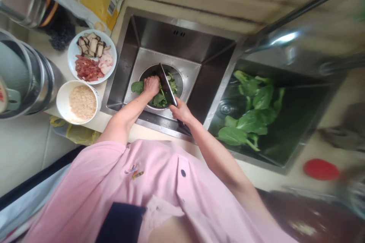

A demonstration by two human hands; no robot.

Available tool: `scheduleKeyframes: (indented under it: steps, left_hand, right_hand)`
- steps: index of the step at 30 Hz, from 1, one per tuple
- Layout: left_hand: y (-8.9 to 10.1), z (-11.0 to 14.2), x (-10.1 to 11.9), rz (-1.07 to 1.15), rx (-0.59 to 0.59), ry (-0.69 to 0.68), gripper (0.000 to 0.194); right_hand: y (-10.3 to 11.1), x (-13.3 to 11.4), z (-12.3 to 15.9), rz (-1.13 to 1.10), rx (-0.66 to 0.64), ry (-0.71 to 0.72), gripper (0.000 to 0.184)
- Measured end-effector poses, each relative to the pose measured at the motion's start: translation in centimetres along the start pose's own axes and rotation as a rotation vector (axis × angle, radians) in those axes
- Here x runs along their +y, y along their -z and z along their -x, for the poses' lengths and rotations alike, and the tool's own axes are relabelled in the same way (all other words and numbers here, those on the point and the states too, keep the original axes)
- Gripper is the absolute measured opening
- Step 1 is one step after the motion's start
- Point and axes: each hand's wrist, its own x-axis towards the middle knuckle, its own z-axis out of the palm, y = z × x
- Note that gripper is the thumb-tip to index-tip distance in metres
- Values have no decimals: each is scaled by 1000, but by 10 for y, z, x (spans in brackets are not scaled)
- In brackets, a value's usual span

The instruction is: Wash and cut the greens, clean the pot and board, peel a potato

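My left hand [151, 85] is closed over leafy greens [159, 98] lying in a round metal bowl [179, 79] in the left sink basin [134, 53]. My right hand [180, 111] grips the handle of a cleaver [165, 84], whose broad blade stands on edge across the bowl, just right of my left hand. More green leaves [251, 114] float in the right sink basin [296, 121].
A plate [91, 57] of sliced tofu and meats and a bowl [81, 102] of minced pale food sit left of the sink. Stacked metal pots [25, 76] stand at far left. A faucet [285, 26] arches above the right basin. A red lid [321, 169] lies at right.
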Motion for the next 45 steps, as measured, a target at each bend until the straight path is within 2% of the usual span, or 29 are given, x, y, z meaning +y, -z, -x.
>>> scheduleKeyframes:
  steps: [5, 7, 10, 14, 16, 18, 20, 22, 24, 27, 30, 33, 36, 38, 45]
  left_hand:
    - [3, -1, 8, 13, -14, -117, 31]
    - [4, -5, 7, 12, 0, -112, 30]
    - [-1, -14, 2, -14, 4, -56, 33]
    - [-19, -21, 7, 5, -45, -33, 39]
    - [-24, -22, 11, 16, -65, 1, 60]
    - [-22, -22, 10, 11, -85, -13, 99]
    - [-12, -19, 2, 1, -98, -89, 134]
    - [0, -14, -11, -6, -105, -162, 151]
    - [8, -7, -24, -10, -121, -171, 154]
    - [6, 5, -33, -43, -151, -97, 146]
    - [-8, 11, -29, -67, -150, 18, 124]
    - [-18, 8, -24, -41, -181, 108, 84]
    - [-17, 2, -24, -13, -242, 115, 48]
    - [-14, -1, -26, -8, -246, 117, 41]
    - [-12, -2, -27, 70, -277, 148, 41]
  right_hand:
    - [-3, 0, -15, 38, 64, -119, 57]
    - [0, 2, -16, 55, 76, -136, 60]
    - [13, 8, -5, 111, 132, -43, 62]
    - [24, 13, 13, 150, 190, 84, 58]
    - [23, 12, 17, 162, 168, 108, 57]
    - [20, 11, 18, 159, 159, 110, 59]
    - [17, 9, 19, 140, 166, 90, 61]
    - [16, 7, 20, 119, 168, 66, 62]
    - [17, 5, 22, 102, 157, 50, 64]
    - [16, 2, 25, 109, 139, 80, 64]
    - [12, 1, 26, 170, 100, 141, 61]
    - [8, 1, 24, 258, 55, 168, 61]
    - [7, 1, 23, 310, 15, 159, 62]
    - [6, 2, 23, 314, 2, 147, 62]
    - [7, 3, 27, 199, -52, -8, 68]
